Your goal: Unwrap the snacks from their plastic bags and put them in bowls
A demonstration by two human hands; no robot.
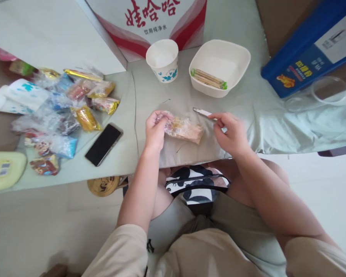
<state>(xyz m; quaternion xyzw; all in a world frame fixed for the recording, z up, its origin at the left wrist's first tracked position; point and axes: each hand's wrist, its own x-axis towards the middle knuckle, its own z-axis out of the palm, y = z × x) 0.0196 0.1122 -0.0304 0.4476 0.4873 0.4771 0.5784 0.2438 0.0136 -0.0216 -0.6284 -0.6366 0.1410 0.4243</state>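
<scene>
The left hand (156,129), closed, grips a clear-wrapped packet (192,132) at frame centre; the right hand (230,132) pinches a slim cutter (202,112), apart from it. The wrapping (175,125) is still on — whether cut, I cannot tell. Above, a bowl (232,57) holds sticks (209,78).

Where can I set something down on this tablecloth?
There's bare tablecloth between the smartphone and your left hand, and another patch between the white bowl, blue box and your right hand. It's crowded at far left with wrapped snacks and paper cups, and between your hands with the wrapped packet and utility knife.
</scene>
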